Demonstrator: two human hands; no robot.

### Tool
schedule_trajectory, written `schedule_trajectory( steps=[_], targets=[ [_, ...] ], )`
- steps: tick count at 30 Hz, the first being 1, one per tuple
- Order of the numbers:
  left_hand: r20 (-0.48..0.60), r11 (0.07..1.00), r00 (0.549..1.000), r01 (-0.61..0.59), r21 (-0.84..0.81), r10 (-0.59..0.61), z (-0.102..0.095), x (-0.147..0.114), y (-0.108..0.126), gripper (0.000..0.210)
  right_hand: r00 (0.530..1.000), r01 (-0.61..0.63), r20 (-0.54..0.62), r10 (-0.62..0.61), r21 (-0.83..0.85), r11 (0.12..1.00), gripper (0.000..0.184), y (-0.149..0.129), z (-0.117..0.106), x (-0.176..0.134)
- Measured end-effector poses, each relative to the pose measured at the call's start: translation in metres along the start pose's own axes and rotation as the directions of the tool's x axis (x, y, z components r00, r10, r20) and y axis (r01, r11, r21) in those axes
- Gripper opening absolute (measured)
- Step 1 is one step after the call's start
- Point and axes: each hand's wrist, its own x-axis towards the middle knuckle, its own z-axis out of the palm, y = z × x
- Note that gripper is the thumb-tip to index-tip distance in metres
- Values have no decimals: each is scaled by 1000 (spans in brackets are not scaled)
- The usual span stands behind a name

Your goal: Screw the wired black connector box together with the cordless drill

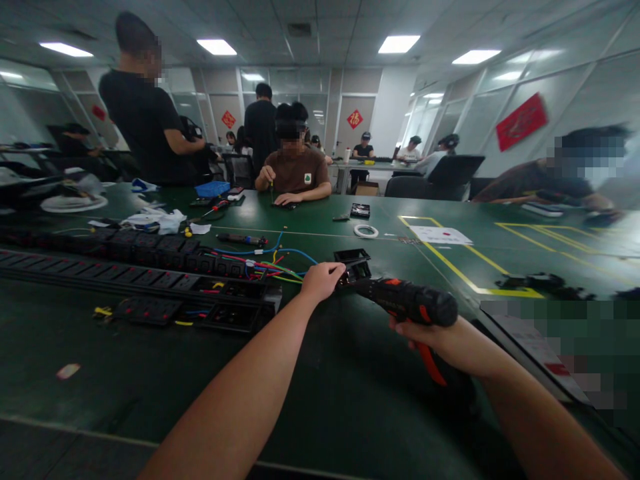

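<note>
My right hand (440, 339) is wrapped round the grip of a black and orange cordless drill (413, 300), held level with its nose pointing left. The drill's tip meets a small black plastic housing (356, 256) with open compartments. My left hand (323, 280) is closed at the near left side of that housing, fingers pressed together on its edge; the fingertips are partly hidden. Red, green and blue wires (280, 270) run from the left towards the housing. Long black socket strips (125, 270) lie to the left of my left hand.
Across the green table (310, 400) a person in a brown shirt (295, 170) works with a screwdriver. A blue tray (213, 189), a white tape ring (366, 231) and a paper sheet (440, 235) lie further back. A dark-edged board (535, 347) is at my right.
</note>
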Motion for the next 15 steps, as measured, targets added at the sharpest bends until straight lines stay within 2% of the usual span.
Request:
schedule_trajectory(
  steps=[15],
  targets=[
    [3,1000,1000,-6,12,6,1,0,-2,37,1000,-22,-15,22,8,1000,25,-6,1,0]
  ],
)
